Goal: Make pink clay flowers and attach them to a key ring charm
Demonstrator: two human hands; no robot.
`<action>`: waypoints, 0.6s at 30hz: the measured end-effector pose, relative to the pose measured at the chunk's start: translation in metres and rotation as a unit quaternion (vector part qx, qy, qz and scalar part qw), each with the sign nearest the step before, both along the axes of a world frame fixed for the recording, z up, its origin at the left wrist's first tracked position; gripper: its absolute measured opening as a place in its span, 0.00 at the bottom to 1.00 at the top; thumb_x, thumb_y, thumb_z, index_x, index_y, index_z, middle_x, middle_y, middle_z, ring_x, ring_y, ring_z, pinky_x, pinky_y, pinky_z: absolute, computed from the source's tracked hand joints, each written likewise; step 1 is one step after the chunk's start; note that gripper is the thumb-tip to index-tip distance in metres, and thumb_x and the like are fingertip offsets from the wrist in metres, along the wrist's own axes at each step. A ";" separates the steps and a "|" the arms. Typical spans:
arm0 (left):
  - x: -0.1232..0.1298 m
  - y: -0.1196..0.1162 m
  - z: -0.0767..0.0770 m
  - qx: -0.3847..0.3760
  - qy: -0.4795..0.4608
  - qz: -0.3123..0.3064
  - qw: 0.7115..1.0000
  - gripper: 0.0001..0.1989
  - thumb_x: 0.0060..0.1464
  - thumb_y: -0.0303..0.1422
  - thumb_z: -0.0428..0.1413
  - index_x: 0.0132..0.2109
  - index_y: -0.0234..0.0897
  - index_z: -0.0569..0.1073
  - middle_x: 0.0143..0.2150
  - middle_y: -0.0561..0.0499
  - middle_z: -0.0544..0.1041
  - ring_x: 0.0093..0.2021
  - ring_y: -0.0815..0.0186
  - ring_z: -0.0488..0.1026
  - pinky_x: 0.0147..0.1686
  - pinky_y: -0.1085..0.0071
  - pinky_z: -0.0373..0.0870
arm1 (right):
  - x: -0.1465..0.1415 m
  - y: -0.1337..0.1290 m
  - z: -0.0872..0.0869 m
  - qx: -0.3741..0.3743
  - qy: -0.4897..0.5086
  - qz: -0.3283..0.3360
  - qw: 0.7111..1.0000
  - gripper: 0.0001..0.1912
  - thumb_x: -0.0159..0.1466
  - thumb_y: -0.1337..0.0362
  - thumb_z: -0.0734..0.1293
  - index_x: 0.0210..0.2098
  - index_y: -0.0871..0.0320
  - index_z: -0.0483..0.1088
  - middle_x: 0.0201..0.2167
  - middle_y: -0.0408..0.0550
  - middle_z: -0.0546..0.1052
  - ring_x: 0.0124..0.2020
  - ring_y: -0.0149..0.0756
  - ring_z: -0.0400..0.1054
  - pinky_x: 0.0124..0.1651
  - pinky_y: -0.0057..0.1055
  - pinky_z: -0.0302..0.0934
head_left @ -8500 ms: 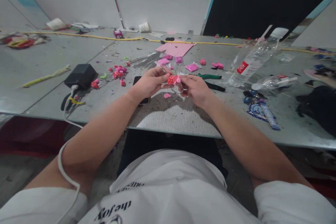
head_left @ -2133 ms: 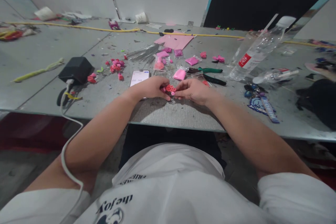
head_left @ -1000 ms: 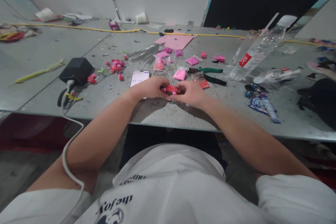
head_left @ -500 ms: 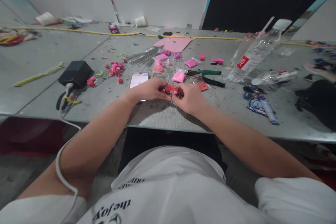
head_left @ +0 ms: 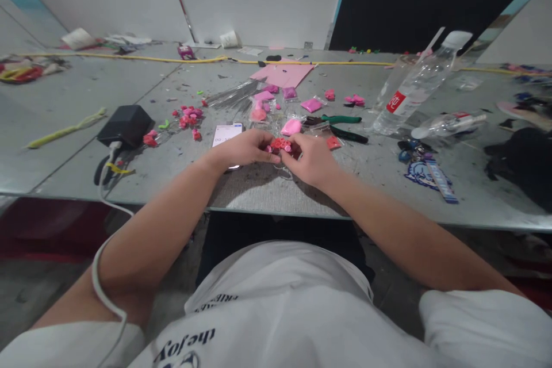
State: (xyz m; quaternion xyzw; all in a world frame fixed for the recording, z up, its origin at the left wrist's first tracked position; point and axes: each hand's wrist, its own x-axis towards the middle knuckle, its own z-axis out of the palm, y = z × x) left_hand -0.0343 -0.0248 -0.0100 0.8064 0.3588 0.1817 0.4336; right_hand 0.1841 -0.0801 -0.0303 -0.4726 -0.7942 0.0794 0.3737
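Between my fingertips is a small red-and-pink clay flower piece, with thin wire or thread hanging below it. My left hand pinches its left side, and my right hand grips its right side with thumb and fingers closed. Part of the piece is hidden by the fingers. Beside my left hand lies a phone showing a timer. Just beyond the hands are a bag of pink clay, a bag with red clay and green-handled pliers.
Red and pink clay flowers lie to the left, near a black power adapter with a white cable. A leaning water bottle stands at right, by a blue keychain. Pink sheets and a yellow cord lie farther back.
Both hands keep hold of the clay flower piece, which has turned slightly between the fingers. A loop of wire or thread below it shows more clearly. The view has shifted a little.
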 end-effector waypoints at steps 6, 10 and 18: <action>0.004 -0.002 0.004 -0.004 -0.046 0.012 0.999 0.19 0.51 0.44 0.71 0.34 0.36 0.74 0.30 0.54 0.73 0.30 0.69 0.66 0.30 0.70 0.60 | 0.001 0.001 0.004 -0.008 0.067 0.019 0.998 0.06 0.65 0.62 0.71 0.36 0.55 0.70 0.30 0.47 0.79 0.30 0.38 0.72 0.38 0.36 0.63; 0.006 -0.005 0.007 -0.009 -0.071 0.024 0.997 0.20 0.49 0.43 0.72 0.31 0.36 0.72 0.28 0.56 0.69 0.28 0.71 0.63 0.29 0.71 0.58 | 0.000 -0.001 0.007 0.003 0.097 0.039 0.994 0.07 0.67 0.59 0.70 0.40 0.55 0.71 0.32 0.47 0.80 0.31 0.38 0.73 0.38 0.36 0.65; 0.004 0.001 0.004 0.089 0.039 0.056 0.994 0.22 0.48 0.46 0.72 0.28 0.38 0.68 0.24 0.57 0.65 0.27 0.69 0.58 0.29 0.68 0.50 | 0.000 0.007 0.004 -0.163 0.165 0.050 0.972 0.12 0.59 0.64 0.78 0.38 0.54 0.73 0.30 0.44 0.80 0.30 0.38 0.75 0.36 0.37 0.70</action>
